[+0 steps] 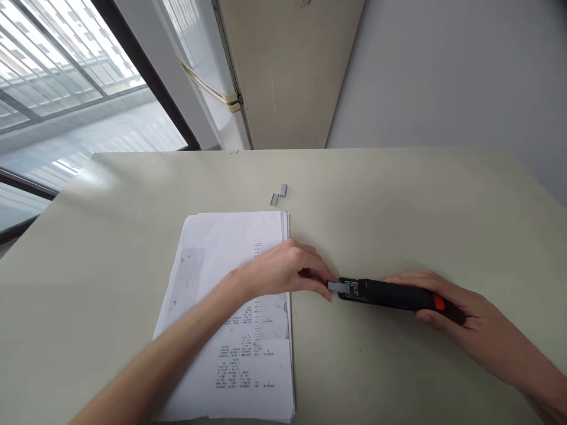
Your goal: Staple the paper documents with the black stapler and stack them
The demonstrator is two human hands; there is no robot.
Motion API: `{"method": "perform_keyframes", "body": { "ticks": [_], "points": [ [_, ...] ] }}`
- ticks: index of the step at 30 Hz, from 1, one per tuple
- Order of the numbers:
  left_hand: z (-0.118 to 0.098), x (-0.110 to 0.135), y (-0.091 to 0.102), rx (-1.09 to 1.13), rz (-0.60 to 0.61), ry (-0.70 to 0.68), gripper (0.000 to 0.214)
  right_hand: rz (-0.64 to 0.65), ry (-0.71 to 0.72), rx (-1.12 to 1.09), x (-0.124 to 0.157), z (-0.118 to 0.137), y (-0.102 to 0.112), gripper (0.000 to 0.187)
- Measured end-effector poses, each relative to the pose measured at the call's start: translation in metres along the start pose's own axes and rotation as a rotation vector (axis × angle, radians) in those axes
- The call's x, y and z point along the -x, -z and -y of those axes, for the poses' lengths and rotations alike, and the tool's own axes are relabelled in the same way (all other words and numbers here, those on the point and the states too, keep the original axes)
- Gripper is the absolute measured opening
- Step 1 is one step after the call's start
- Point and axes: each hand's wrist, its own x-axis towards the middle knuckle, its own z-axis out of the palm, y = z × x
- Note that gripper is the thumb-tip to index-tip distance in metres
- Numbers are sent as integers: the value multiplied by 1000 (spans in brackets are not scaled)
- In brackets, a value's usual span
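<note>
A black stapler with a red patch near its rear lies level just over the table, pointing left. My right hand is wrapped round its rear half. A silver staple tray juts out of the stapler's front end. My left hand reaches across the papers, thumb and fingertips closed about the outer end of that tray; whether staples lie in it I cannot make out. Under my left forearm is a stack of printed paper. Two small strips of staples lie beyond its top edge.
The pale table spreads out on all sides of the papers. Behind it stand a beige panel and a grey wall. A window with bars outside is at the left, near a door or window handle.
</note>
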Motion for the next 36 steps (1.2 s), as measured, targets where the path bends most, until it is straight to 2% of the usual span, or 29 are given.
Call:
{"method": "perform_keyframes", "body": {
  "ticks": [5, 13, 21, 26, 31, 36],
  "points": [
    [0, -3, 5, 51, 20, -38, 13, 0, -1, 4, -2, 3, 1, 41],
    [4, -12, -1, 59, 38, -99, 15, -47, 12, -39, 0, 12, -2, 39],
    [5, -28, -7, 80, 68, -116, 18, -34, 36, -17, -1, 5, 0, 42],
    [9, -38, -8, -40, 82, -142, 21, -40, 32, -27, -2, 13, -2, 40],
    [12, -43, -8, -151, 82, -204, 34, -66, 52, -17, -2, 20, -5, 45],
    [9, -44, -8, -208, 109, -241, 41, -26, 32, -47, 0, 19, -5, 45]
  ]
}}
